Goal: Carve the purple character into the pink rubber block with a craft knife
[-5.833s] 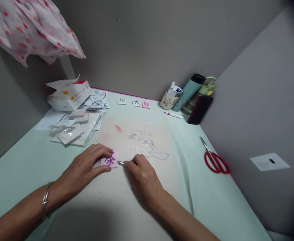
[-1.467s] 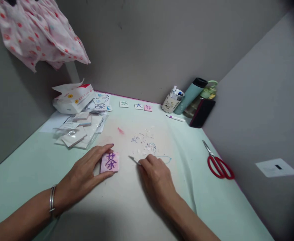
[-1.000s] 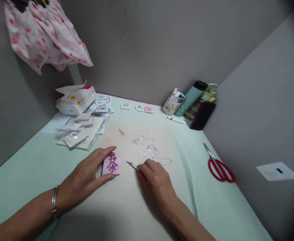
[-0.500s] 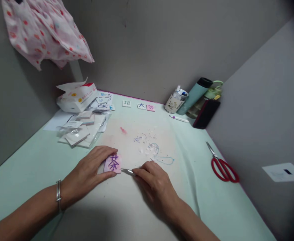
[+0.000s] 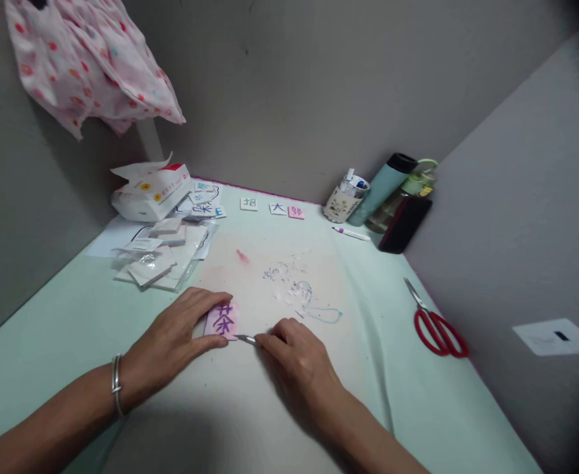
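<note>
A small pink square carving block (image 5: 223, 322) with a purple character drawn on it lies flat on the whitish work area. My left hand (image 5: 178, 331) steadies it, thumb on the near edge and fingers on the far edge. In my right hand (image 5: 294, 352) is a thin silver craft knife (image 5: 247, 340), pinched between thumb and fingers. Its tip touches the block's near right corner, or lies very close to it. Most of the knife's handle is hidden under my hand.
White shavings (image 5: 297, 296) lie beyond my right hand. Scissors with red handles (image 5: 437, 329), a marker (image 5: 351, 234), a pen cup (image 5: 346, 201), a teal bottle (image 5: 383, 189) and a dark phone (image 5: 404, 224) are at the right. Bagged blocks (image 5: 164, 253) and a tissue box (image 5: 154, 191) stand left.
My right hand has shifted slightly left and down, bringing the knife tip to the block's near right corner. My left hand stays on the block.
</note>
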`<state>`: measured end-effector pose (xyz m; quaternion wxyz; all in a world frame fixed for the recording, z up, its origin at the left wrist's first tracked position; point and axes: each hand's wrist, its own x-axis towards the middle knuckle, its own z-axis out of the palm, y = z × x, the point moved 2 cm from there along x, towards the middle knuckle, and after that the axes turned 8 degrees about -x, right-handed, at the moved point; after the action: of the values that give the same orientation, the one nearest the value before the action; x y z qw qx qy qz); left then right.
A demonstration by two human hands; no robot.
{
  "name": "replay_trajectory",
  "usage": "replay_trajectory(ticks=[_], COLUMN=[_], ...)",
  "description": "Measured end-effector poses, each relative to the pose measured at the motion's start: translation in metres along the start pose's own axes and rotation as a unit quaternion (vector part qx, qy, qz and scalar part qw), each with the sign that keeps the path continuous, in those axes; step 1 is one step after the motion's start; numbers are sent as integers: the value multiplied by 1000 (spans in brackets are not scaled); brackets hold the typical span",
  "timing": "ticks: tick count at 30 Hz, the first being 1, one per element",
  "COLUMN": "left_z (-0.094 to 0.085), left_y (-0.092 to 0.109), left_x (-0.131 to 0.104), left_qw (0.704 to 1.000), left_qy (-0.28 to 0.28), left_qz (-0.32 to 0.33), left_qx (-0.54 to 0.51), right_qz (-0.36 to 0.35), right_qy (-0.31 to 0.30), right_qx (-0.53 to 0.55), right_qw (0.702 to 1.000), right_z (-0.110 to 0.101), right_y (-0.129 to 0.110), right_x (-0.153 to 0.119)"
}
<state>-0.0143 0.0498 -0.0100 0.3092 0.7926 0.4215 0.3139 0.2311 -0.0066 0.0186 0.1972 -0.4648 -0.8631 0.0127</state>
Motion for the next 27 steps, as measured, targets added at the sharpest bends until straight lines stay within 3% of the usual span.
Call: replay_trajectory(ticks=[8, 15, 27], left_z=[-1, -1, 1], left_y=[0, -1, -2], left_x=[1, -1, 0], left_qw=[1000, 1000, 1000], left_qy=[3, -6, -5], left_qz=[3, 0, -9], left_qx=[-7, -21, -22], right_qz=[13, 28, 19], right_qy=[16, -33, -25], right_qx=[-9, -1, 6], right_qw=[1000, 999, 1000], right_z=[1, -3, -2], right_y=[0, 0, -4], right_x=[4, 1, 1])
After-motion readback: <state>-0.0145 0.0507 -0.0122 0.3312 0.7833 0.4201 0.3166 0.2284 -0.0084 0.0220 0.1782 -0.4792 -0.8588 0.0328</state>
